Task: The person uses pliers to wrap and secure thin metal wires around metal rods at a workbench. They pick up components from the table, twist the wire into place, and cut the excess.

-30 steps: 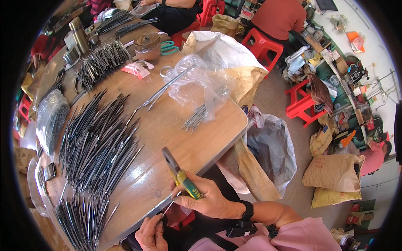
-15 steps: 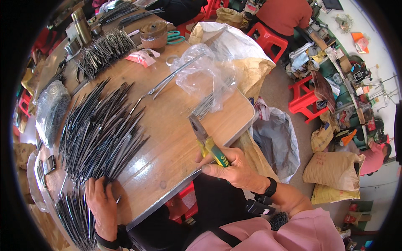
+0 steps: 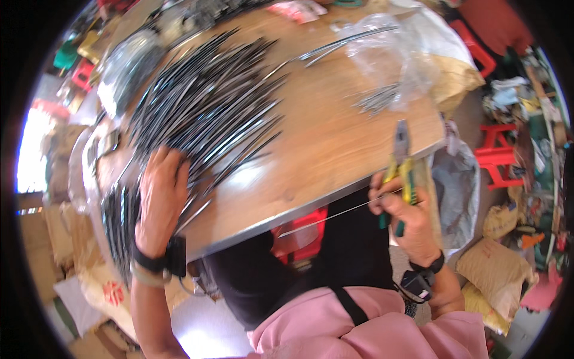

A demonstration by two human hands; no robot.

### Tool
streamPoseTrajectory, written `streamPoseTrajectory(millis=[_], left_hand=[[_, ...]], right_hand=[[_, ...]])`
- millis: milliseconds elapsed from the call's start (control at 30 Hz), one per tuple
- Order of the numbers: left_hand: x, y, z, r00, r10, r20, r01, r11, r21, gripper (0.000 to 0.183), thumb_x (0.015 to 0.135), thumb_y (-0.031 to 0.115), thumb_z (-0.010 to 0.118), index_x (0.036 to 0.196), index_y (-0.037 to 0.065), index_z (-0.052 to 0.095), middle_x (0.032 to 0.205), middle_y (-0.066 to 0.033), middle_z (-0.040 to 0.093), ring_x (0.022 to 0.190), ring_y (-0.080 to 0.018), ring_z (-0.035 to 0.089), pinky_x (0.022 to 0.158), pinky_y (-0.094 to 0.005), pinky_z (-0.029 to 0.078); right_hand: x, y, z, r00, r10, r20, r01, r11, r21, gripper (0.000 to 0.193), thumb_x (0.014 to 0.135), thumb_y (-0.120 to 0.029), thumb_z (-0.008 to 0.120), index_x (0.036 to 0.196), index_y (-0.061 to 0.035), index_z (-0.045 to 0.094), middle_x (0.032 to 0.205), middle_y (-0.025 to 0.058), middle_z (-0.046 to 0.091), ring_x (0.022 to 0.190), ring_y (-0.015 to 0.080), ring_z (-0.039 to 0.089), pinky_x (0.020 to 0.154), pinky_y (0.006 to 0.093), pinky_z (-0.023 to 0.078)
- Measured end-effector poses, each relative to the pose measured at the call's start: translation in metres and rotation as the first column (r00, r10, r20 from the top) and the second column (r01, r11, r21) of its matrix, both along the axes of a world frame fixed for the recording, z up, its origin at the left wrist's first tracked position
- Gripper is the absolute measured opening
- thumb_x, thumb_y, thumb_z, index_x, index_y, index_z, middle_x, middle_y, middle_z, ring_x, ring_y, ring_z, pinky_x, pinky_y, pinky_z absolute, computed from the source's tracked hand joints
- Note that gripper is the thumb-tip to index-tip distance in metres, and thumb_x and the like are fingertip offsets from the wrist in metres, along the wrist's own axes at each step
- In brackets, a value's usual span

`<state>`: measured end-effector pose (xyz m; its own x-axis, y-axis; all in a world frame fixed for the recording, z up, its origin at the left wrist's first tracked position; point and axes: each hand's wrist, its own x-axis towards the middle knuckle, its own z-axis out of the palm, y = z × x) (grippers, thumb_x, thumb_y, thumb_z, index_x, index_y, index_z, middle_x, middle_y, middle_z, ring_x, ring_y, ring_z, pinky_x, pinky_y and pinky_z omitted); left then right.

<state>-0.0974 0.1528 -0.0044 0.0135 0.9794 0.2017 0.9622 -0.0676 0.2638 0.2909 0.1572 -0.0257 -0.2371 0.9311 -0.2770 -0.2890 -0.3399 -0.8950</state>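
My left hand (image 3: 161, 200) bears down on a heap of long, thin dark strips (image 3: 203, 102). Its fingers curl closed around some strip ends, though motion blur hides how many. Over the table's front edge, my right hand (image 3: 412, 224) is closed on pliers (image 3: 402, 155) with yellow and green handles. Their jaws point away from me, and the handles are slightly apart. A thin, pale wire (image 3: 326, 218) runs leftward from the fingers of this hand, over my lap. Another bunch of dark strips (image 3: 119, 221) lies left of my left hand.
Across the wooden table (image 3: 323, 131) lie a clear plastic bag (image 3: 388, 51) and a small bunch of grey rods (image 3: 378, 99). A wrapped bundle (image 3: 131, 69) sits at the left. Off the right corner hangs an open sack (image 3: 454, 191), near a red stool (image 3: 497, 155).
My head view has shifted, so the table appears turned. The pliers have swung more upright and moved right. The thin wire now shows at my right hand. My left hand has moved farther onto the heap.
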Motion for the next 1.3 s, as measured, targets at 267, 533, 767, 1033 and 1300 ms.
streamPoseTrajectory(millis=[267,533,767,1033,1300], left_hand=[[-0.008,-0.018,0.019,0.997,0.057,-0.048,-0.049,0.987,0.155,0.016,0.094,0.004,0.055,0.110,0.001,0.055,0.093,-0.0173,0.063,0.077,-0.0345,0.061,0.069,-0.0401,0.048],[0.103,-0.099,0.018,-0.413,0.417,0.810,-0.121,0.856,-0.503,0.046,0.093,0.008,0.060,0.135,0.003,0.044,0.098,-0.0146,0.064,0.056,-0.0171,0.055,0.045,-0.0266,0.041],[0.129,-0.109,-0.006,-0.748,0.368,0.552,0.197,0.918,-0.345,0.041,0.088,0.000,0.065,0.126,-0.001,0.052,0.104,-0.0205,0.066,0.071,-0.0245,0.066,0.059,-0.0299,0.053],[0.134,-0.113,-0.017,-0.430,0.492,0.757,0.178,0.868,-0.464,0.019,0.084,-0.003,0.069,0.103,-0.004,0.066,0.082,-0.0150,0.070,0.059,-0.0168,0.063,0.055,-0.0247,0.051],[0.151,-0.107,-0.014,-0.073,0.539,0.839,0.183,0.834,-0.520,0.004,0.082,-0.006,0.069,0.086,-0.004,0.069,0.079,-0.0064,0.069,0.063,-0.0070,0.057,0.058,-0.0214,0.047]], right_hand=[[0.003,-0.010,-0.009,0.997,0.007,-0.079,-0.006,1.000,0.009,0.019,0.085,-0.010,0.071,0.095,0.0034,0.063,0.108,0.0146,0.057,0.083,0.0174,0.057,0.068,0.0302,0.046],[-0.001,-0.004,0.004,0.987,0.099,-0.130,-0.098,0.995,0.009,0.024,0.084,-0.016,0.075,0.095,0.0019,0.063,0.110,0.0140,0.056,0.083,0.0183,0.056,0.068,0.0303,0.045],[-0.009,0.007,0.028,0.984,0.178,0.000,-0.174,0.964,0.204,0.025,0.084,-0.018,0.074,0.094,0.0027,0.062,0.109,0.0154,0.055,0.082,0.0177,0.055,0.069,0.0290,0.044],[-0.004,0.010,0.038,0.992,0.113,0.060,-0.127,0.925,0.359,0.021,0.084,-0.010,0.070,0.097,0.0041,0.061,0.112,0.0163,0.055,0.083,0.0170,0.055,0.073,0.0291,0.046],[-0.010,0.006,0.036,0.737,0.064,0.673,-0.546,0.644,0.536,0.018,0.073,-0.006,0.075,0.086,0.0002,0.065,0.102,0.0125,0.061,0.085,0.0221,0.060,0.074,0.0318,0.048]])
